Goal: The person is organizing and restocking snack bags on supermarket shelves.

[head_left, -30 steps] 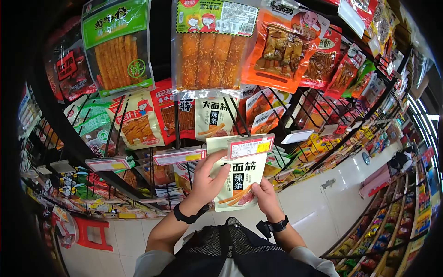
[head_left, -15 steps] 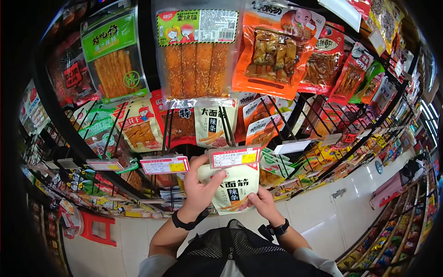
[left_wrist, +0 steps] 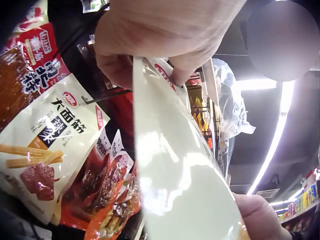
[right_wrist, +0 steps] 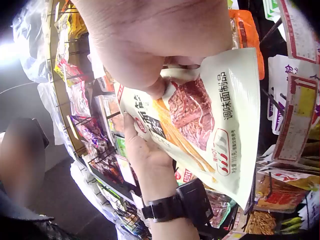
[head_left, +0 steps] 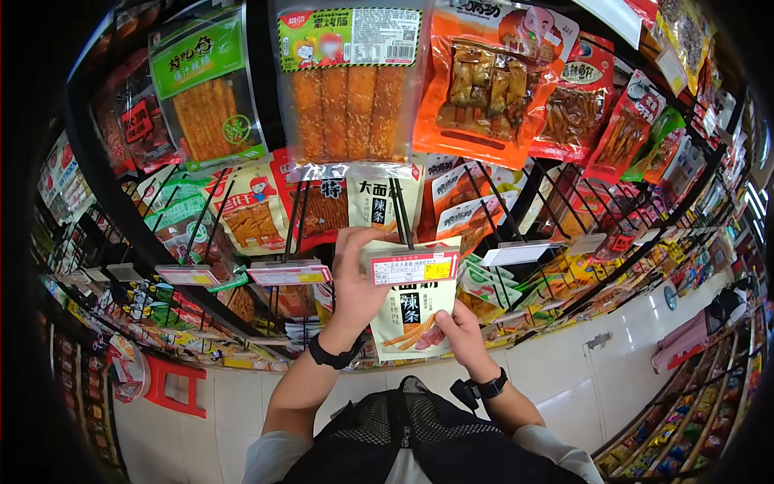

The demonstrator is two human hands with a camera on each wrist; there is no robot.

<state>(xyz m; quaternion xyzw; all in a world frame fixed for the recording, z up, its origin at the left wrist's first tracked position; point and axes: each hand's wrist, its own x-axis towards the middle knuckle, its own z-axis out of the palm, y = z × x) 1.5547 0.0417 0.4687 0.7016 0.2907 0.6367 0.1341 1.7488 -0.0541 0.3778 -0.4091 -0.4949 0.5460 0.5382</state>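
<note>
In the head view both hands hold a cream snack packet (head_left: 412, 327) with black lettering and a picture of brown sticks. My left hand (head_left: 355, 278) grips its upper left side; in the left wrist view the fingers and thumb of that hand (left_wrist: 165, 30) pinch the top edge of the packet (left_wrist: 175, 165). My right hand (head_left: 468, 339) pinches the lower right side, thumb on the printed front. A red-and-white price tag (head_left: 413, 268) overlaps the packet's upper part. Behind it, a matching packet (head_left: 373, 202) hangs by the metal prongs (head_left: 397, 211).
Above hang large packets, among them a sesame-stick packet (head_left: 349, 113) and an orange packet (head_left: 488, 89). Other price tags (head_left: 289, 273) stick out from the rack at hand height. A red stool (head_left: 176, 385) stands on the floor at left; a person (head_left: 709, 315) is farther off at right.
The packet first dropped lower behind the price tag, then rose, so its top edge now shows above the tag. My left hand moved up with it; both hands kept their hold.
</note>
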